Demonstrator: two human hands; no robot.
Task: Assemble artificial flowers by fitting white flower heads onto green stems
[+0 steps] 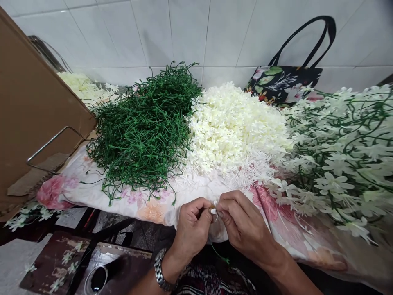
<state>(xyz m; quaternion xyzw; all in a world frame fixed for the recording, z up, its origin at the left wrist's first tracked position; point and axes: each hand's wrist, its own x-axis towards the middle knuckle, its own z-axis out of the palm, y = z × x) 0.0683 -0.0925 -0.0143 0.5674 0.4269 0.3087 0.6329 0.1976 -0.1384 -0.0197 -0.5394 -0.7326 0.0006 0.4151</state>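
My left hand (195, 225), with a metal-band watch on its wrist, is closed in a pinch at the near edge of the flowered cloth. Facing it, my right hand (247, 227) pinches too, its fingertips almost meeting the left ones. Between them is a small white artificial flower (216, 212), mostly covered by the fingers. A thin green plastic stem (220, 255) hangs below the hands; where it joins the flower is hidden. Beyond the hands lie a heap of green stems (147, 127) and a heap of loose cream-white blossoms (233, 127).
Assembled white flowers (334, 180) pile up at the right. A black floral bag (284, 84) leans on the tiled wall. Cardboard (37, 110) with a wire handle stands left. Lower left, a cup of dark liquid (97, 279) rests on a brown stool.
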